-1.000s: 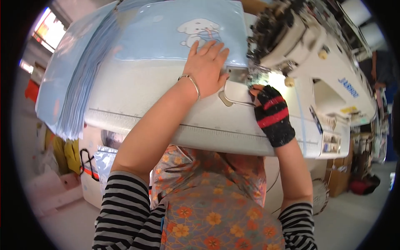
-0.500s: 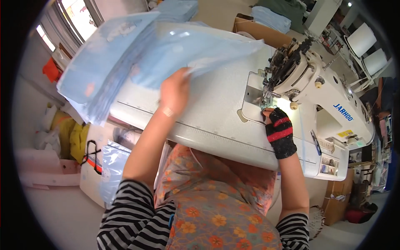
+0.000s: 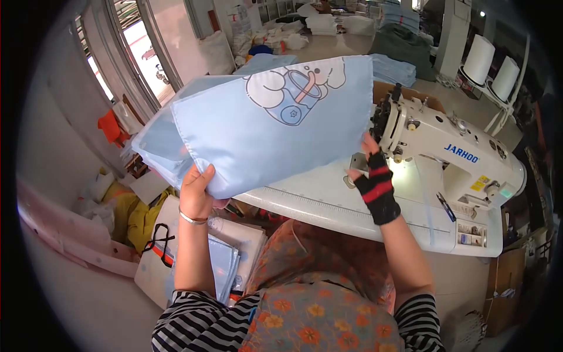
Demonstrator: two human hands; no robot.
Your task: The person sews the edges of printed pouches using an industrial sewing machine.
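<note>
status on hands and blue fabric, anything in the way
Left hand gripping blue fabric near lower left corner. Right hand open by its right edge, contact unclear. Fabric raised, hiding part of white tabletop.

Fairly bright overall — daylight burns out in the tall metal-framed window (image 3: pixel 146 56) up-left of the bare left hand (image 3: pixel 196 190). Strong lamp glare just right of the black-and-red knit-gloved right hand (image 3: pixel 376 188), under the white metal sewing machine (image 3: pixel 469 144). Fisheye bends the smooth white tabletop (image 3: pixel 316 190) between hands; black rim — far background soft.
</note>
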